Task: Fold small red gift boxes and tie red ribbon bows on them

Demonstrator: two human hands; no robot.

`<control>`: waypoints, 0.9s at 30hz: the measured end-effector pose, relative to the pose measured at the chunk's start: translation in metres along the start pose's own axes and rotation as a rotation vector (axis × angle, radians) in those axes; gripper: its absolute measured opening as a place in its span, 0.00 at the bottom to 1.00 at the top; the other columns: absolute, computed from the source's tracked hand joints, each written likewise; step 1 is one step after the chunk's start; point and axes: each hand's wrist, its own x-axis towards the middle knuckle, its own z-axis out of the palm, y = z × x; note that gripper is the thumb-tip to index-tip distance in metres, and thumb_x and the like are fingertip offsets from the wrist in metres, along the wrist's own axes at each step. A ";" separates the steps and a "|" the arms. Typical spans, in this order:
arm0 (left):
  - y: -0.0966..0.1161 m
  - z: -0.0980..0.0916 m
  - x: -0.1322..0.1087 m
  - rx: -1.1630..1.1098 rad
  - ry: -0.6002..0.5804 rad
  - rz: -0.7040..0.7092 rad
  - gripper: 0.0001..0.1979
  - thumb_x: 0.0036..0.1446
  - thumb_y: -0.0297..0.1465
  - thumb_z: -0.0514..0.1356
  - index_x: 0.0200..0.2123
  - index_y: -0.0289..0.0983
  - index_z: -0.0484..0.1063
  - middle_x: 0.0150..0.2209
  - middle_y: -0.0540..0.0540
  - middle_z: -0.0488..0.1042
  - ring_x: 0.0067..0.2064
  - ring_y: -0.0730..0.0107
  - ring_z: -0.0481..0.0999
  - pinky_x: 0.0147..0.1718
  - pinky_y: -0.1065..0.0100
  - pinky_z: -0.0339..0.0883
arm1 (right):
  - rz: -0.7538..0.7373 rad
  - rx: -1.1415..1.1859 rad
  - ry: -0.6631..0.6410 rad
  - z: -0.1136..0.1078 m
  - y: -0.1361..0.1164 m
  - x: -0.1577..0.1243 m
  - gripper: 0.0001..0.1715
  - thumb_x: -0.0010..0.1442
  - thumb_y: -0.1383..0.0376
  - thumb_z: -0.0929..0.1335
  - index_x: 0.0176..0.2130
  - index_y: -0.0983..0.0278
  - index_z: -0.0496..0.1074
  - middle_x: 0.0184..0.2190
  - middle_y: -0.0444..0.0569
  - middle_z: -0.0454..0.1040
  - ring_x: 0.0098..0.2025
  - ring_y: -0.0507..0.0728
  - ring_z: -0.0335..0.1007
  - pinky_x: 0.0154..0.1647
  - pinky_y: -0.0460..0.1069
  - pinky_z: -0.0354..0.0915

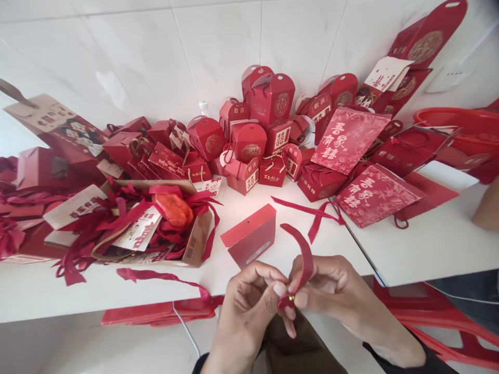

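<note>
My left hand and my right hand meet low in the middle, just in front of the white table edge. Both pinch a red ribbon that curls up from my fingertips; a small gold bead or ring sits on it where the thumbs meet. Just beyond my hands a small red box lies tilted on the white table. Another loose red ribbon lies on the table behind it.
A cardboard box full of red ribbons and cards sits at left. Several red gift boxes are piled against the tiled wall. Flat red bags lie at right, a red basin beyond. Another person's hand shows at the right edge.
</note>
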 end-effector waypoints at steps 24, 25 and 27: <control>-0.065 0.021 0.014 1.219 0.002 0.444 0.09 0.59 0.20 0.58 0.34 0.40 0.71 0.32 0.49 0.76 0.33 0.65 0.75 0.33 0.66 0.68 | -0.157 -0.551 0.750 -0.050 0.040 0.032 0.18 0.56 0.50 0.76 0.33 0.63 0.77 0.28 0.48 0.78 0.33 0.58 0.74 0.38 0.51 0.70; -0.057 0.018 0.010 1.226 0.035 0.533 0.10 0.61 0.20 0.57 0.38 0.40 0.72 0.33 0.49 0.76 0.34 0.66 0.75 0.34 0.67 0.69 | -0.145 -0.571 0.763 -0.048 0.039 0.026 0.18 0.57 0.51 0.76 0.33 0.62 0.77 0.29 0.48 0.79 0.34 0.59 0.75 0.39 0.51 0.71; -0.034 0.009 0.005 1.234 0.271 0.789 0.14 0.62 0.20 0.57 0.47 0.41 0.72 0.38 0.48 0.76 0.39 0.68 0.76 0.40 0.68 0.70 | -0.118 -0.606 0.777 -0.044 0.034 0.016 0.17 0.58 0.51 0.75 0.32 0.62 0.77 0.28 0.48 0.80 0.35 0.60 0.77 0.39 0.50 0.72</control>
